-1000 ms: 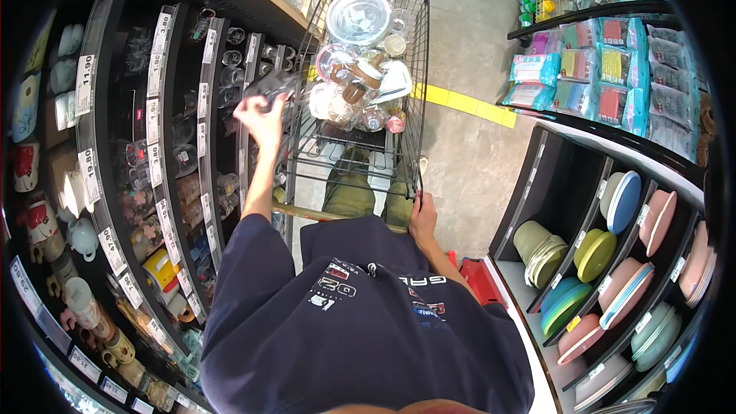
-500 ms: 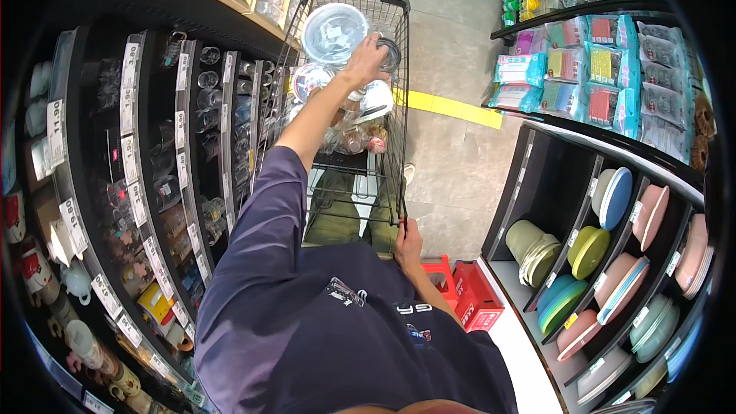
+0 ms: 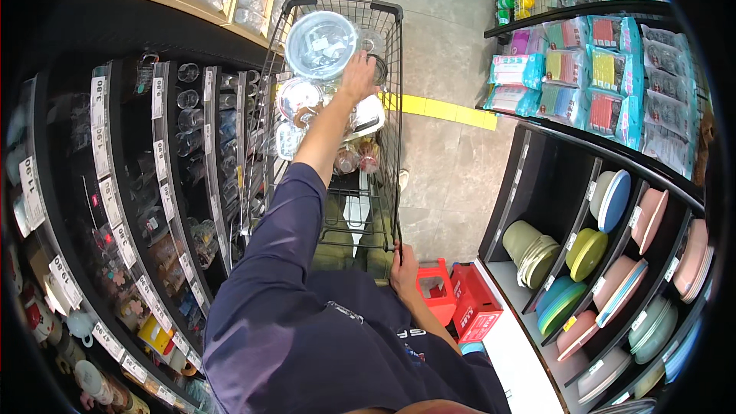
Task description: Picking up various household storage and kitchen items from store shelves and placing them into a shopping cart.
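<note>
A black wire shopping cart [image 3: 398,146] stands in front of me, loaded with housewares. My left hand [image 3: 358,78] reaches into its far part, fingers curled at a dark-rimmed round item [image 3: 379,70]; its exact kind does not show. Left of these fingers sits a large round clear tub [image 3: 320,44] with a pale blue rim. A clear round container [image 3: 372,41] lies just beyond the hand. Nearer me are a wrapped round item [image 3: 299,98], a white-edged pack [image 3: 369,113] and small jars [image 3: 347,159]. My right hand [image 3: 403,264] is closed on the cart's near right edge.
Shelves of glassware and cups [image 3: 188,119] with price tags line the left side. On the right are stacked colored bowls [image 3: 589,253] and packs of cloths [image 3: 563,65]. Red plastic crates [image 3: 474,303] stand near my right arm. Yellow floor strips [image 3: 445,110] cross the aisle.
The cart and its contents have shifted slightly left and nearer in view. My left hand has drawn a little nearer, still at the dark-rimmed item. My right hand stays on the cart.
</note>
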### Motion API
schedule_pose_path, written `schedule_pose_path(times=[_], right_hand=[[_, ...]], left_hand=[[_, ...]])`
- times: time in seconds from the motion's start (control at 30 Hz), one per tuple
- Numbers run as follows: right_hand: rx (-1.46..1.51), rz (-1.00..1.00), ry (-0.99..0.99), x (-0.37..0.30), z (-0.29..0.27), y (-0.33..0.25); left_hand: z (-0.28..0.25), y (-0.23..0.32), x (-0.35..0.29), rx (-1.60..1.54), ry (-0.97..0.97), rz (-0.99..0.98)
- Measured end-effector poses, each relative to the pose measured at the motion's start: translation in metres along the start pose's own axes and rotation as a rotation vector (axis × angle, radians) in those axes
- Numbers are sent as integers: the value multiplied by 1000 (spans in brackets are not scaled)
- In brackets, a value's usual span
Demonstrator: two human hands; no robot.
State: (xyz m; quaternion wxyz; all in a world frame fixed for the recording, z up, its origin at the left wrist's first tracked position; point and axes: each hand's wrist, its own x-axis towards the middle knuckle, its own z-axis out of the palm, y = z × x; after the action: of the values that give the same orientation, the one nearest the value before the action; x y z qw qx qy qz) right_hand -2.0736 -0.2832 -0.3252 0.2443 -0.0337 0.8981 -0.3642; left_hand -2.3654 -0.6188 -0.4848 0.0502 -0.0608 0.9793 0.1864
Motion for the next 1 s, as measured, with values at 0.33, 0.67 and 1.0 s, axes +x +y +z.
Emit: schedule_pose_path(times=[0.33, 0.67, 1.0], right_hand=[[-11, 35, -13, -2, 2, 5], [-2, 2, -12, -3, 5, 13], [-41, 3, -33, -5, 5, 16]], left_hand=[[45, 0, 7, 154, -189, -167], [57, 2, 5, 178, -232, -224], [77, 3, 0, 334, -119, -198]])
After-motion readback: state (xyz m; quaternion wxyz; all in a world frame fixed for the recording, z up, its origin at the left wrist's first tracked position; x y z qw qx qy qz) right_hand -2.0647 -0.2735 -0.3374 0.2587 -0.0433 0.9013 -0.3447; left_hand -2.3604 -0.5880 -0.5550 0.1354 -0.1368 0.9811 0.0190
